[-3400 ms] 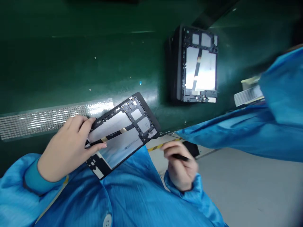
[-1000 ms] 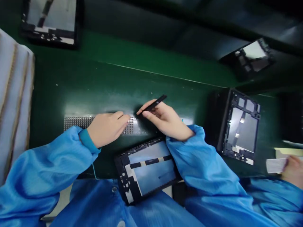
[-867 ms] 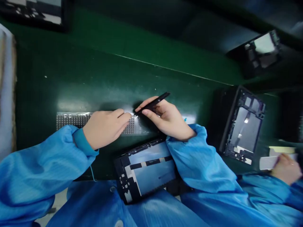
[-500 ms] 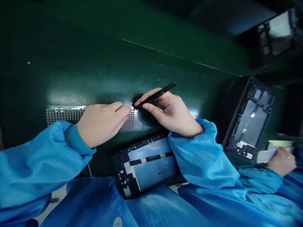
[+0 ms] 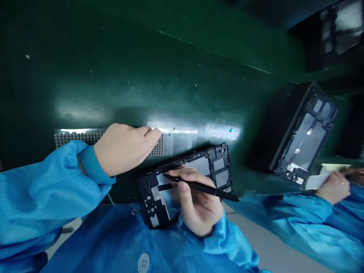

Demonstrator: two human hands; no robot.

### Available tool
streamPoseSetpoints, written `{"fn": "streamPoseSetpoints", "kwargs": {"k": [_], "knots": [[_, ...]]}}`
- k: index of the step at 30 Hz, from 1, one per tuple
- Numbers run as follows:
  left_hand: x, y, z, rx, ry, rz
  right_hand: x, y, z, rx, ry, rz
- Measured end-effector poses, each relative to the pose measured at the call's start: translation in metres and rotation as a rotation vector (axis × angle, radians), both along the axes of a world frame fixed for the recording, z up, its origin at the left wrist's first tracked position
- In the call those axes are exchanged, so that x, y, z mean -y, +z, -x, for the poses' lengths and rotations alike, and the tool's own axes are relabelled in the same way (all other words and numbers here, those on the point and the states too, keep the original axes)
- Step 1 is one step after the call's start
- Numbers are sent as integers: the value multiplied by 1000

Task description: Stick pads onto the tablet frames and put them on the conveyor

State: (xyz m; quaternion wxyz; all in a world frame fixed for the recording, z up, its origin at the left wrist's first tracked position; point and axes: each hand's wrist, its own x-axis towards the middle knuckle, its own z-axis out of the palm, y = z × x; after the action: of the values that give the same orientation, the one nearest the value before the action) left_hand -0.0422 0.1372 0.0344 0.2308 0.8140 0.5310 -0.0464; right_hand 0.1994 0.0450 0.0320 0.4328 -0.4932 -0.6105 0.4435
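My left hand (image 5: pixel 126 148) lies over a clear sheet of small grey pads (image 5: pixel 78 138), its fingers closed together at the sheet's middle; what the fingertips do underneath is hidden. My right hand (image 5: pixel 200 201) grips slim black tweezers (image 5: pixel 209 188) between thumb and fingers. The tweezers' tip is over the upper left part of an open tablet housing (image 5: pixel 167 204), close to its long edge. That housing rests tilted at the near edge of the bench, against my blue coat. Any pad at the tip is too small to make out.
To the right, a second tablet housing (image 5: pixel 304 140) lies on a black block. Another device (image 5: pixel 345 28) is at the far right corner, blurred. A co-worker's hand (image 5: pixel 335 187) is by a pale ridged piece (image 5: pixel 317 182). A tiny blue bit (image 5: pixel 231 130) lies on the green bench (image 5: pixel 119 76).
My right hand has moved with the tweezers from the pad sheet down to the tablet housing. My left hand has stayed on the sheet.
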Motion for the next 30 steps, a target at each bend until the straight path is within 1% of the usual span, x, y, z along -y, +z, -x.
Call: {"fn": "streamPoseSetpoints", "kwargs": {"k": [3, 5, 8, 11, 13, 14, 16, 19, 21, 23, 27, 30], "knots": [[-2, 1, -1, -38, -3, -19, -6, -5, 4, 27, 66, -1], [-2, 3, -2, -27, 30, -6, -11, -5, 4, 26, 87, -12], [-1, 2, -3, 6, 73, 19, -11, 0, 4, 44, 94, -45], [-1, 1, -1, 19, 68, 7, -14, 10, 1, 124, 173, -72], [-2, 0, 1, 20, 47, 2, -29, 19, -2, 163, 231, -56], [-2, -1, 2, 17, 34, 5, -42, 23, -4, 179, 255, -38], [-3, -2, 5, 12, 29, 14, -78, 25, -6, 201, 302, 4], [-4, -4, 8, 30, 63, 16, -136, 17, -6, 204, 449, 56], [-5, -6, 9, 40, 66, 11, -161, 9, -4, 187, 541, 88], [-5, -6, 9, 42, 51, 13, -172, 2, -3, 177, 582, 121], [-6, -4, 8, 34, 35, 23, -168, -1, -4, 126, 555, 184], [-8, -1, 6, -9, 15, 27, -169, 0, -4, 164, 579, 150]]}}
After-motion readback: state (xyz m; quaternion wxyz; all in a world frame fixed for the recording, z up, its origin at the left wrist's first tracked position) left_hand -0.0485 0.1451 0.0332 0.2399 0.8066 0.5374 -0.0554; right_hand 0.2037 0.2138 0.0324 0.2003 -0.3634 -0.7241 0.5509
